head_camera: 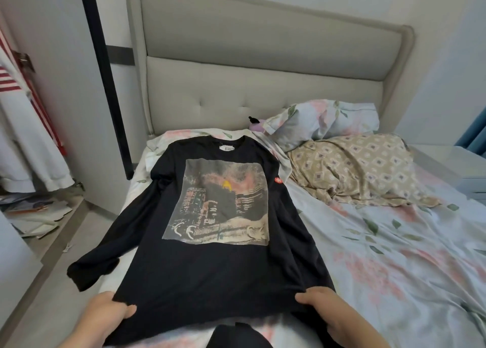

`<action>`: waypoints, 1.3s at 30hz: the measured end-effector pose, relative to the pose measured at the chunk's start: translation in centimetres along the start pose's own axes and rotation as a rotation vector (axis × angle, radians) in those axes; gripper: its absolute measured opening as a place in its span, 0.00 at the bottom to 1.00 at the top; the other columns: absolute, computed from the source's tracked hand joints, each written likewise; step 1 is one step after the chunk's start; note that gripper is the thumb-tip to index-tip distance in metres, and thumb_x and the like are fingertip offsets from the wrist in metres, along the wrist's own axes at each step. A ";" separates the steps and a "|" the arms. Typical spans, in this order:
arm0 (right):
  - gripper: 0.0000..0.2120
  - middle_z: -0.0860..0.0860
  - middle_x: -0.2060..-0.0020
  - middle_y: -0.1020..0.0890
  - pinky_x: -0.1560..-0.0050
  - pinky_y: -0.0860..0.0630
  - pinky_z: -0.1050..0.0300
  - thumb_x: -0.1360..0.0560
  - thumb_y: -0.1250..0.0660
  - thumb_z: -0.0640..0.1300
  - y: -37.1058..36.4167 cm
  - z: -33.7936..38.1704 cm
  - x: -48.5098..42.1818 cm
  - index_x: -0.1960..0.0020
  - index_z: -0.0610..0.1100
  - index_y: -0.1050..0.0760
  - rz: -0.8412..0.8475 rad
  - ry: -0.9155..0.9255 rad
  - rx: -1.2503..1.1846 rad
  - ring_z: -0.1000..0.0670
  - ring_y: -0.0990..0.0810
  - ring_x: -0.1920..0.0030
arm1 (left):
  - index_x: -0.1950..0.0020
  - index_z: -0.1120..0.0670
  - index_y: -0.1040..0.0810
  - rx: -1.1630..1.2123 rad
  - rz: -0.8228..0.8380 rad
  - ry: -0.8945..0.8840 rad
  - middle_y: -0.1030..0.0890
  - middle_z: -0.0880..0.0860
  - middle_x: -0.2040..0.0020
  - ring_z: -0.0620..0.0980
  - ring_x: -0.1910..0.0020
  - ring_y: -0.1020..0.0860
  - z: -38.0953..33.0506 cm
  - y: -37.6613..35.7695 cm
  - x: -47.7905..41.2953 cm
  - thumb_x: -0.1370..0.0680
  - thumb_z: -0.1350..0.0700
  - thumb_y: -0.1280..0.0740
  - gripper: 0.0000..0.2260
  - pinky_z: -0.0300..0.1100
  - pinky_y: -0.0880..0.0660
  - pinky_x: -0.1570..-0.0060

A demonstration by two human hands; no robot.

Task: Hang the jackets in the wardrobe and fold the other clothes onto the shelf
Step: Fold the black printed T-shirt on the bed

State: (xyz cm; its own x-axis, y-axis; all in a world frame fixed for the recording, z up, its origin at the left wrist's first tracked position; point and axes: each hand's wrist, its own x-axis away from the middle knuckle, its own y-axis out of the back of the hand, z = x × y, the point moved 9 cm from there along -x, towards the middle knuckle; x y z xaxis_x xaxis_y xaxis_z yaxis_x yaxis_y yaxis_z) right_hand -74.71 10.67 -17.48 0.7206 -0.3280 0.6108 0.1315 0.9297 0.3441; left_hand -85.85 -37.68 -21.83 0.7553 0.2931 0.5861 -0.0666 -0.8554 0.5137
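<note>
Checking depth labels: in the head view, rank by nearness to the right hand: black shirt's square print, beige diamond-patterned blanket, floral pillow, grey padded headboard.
From the right hand:
1. Square print, on the shirt.
2. Beige blanket, right of the shirt.
3. Floral pillow, behind the blanket.
4. Grey headboard, farthest back.

Bed: floral sheet, pink blooms and green leaves on pale blue, creased. Padded grey headboard, tufted lower panel, against the back wall. Floral pillow at the head, right of centre, leaning on the headboard. Beige diamond-patterned cover, rumpled, just in front of the pillow and touching it. Small purple soft item with a black tip at the pillow's left edge; identity unclear. Pale nightstand right of the bed; blue curtain behind it. Loose papers heaped low at far left. Grey floor along the bed's left side.
</note>
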 end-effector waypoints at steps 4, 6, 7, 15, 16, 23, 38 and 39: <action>0.12 0.49 0.65 0.23 0.60 0.30 0.60 0.34 0.25 0.42 -1.5 0.3 0.0 0.63 0.45 0.29 0.007 0.106 0.236 0.53 0.24 0.64 | 0.52 0.60 0.18 0.092 0.162 0.012 0.14 0.58 0.55 0.61 0.53 0.17 0.2 -1.1 -0.2 0.27 0.64 0.26 0.05 0.54 0.22 0.46; 0.11 0.51 0.59 0.20 0.60 0.28 0.64 0.36 0.27 0.43 -2.1 0.0 0.2 0.57 0.45 0.27 0.088 0.098 0.371 0.55 0.21 0.60 | 0.50 0.62 0.20 0.140 0.155 -0.012 0.15 0.61 0.53 0.62 0.52 0.18 0.0 -1.0 0.0 0.25 0.66 0.28 0.05 0.53 0.23 0.48; 0.11 0.51 0.58 0.20 0.63 0.27 0.65 0.36 0.29 0.42 -2.1 -0.1 0.1 0.56 0.46 0.27 0.103 0.114 0.421 0.56 0.21 0.61 | 0.49 0.64 0.21 0.142 0.125 -0.025 0.16 0.62 0.53 0.62 0.53 0.19 -0.1 -0.5 0.3 0.25 0.67 0.29 0.05 0.52 0.23 0.51; 0.03 0.53 0.60 0.16 0.60 0.26 0.63 0.26 0.26 0.43 2.5 1.9 2.5 0.56 0.48 0.20 -0.378 0.387 0.047 0.54 0.18 0.58 | 0.53 0.59 0.27 0.474 0.134 0.087 0.31 0.54 0.73 0.46 0.82 0.37 0.7 0.9 1.6 0.22 0.58 0.29 0.08 0.31 0.41 0.82; 0.05 0.54 0.60 0.16 0.59 0.26 0.64 0.28 0.26 0.42 1.9 1.8 2.8 0.55 0.49 0.20 -0.313 0.391 0.076 0.56 0.18 0.59 | 0.56 0.57 0.28 0.533 0.144 0.113 0.31 0.53 0.75 0.45 0.83 0.37 0.6 0.8 1.8 0.23 0.57 0.29 0.08 0.30 0.40 0.82; 0.10 0.51 0.64 0.21 0.63 0.30 0.62 0.26 0.36 0.34 1.0 1.0 2.4 0.59 0.48 0.27 -0.173 0.430 0.474 0.54 0.25 0.65 | 0.56 0.57 0.26 0.580 0.168 0.026 0.26 0.55 0.62 0.48 0.70 0.29 -1.6 2.1 2.5 0.22 0.64 0.32 0.06 0.36 0.34 0.77; 0.17 0.37 0.55 0.24 0.69 0.19 0.59 0.23 0.51 0.23 6.6 1.0 1.5 0.54 0.38 0.27 -0.351 0.238 -1.205 0.41 0.22 0.58 | 0.56 0.56 0.29 0.648 0.024 -0.027 0.36 0.53 0.69 0.41 0.86 0.39 -3.1 7.9 0.5 0.20 0.58 0.34 0.07 0.25 0.45 0.84; 0.17 0.37 0.55 0.23 0.68 0.19 0.59 0.23 0.50 0.23 6.5 0.8 1.5 0.54 0.37 0.26 -0.352 0.231 -1.179 0.41 0.21 0.57 | 0.56 0.56 0.29 0.612 0.006 -0.031 0.35 0.53 0.69 0.43 0.84 0.39 -3.2 8.2 0.7 0.20 0.56 0.33 0.07 0.26 0.43 0.83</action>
State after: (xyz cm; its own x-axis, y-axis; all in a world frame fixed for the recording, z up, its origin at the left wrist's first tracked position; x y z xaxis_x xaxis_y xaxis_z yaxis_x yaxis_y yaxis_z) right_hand -73.31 16.11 -13.79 0.6090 -0.6629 0.4356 0.7841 0.4201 -0.4569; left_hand -87.97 -43.14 -15.22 0.7752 0.2829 0.5648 0.3088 -0.9497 0.0519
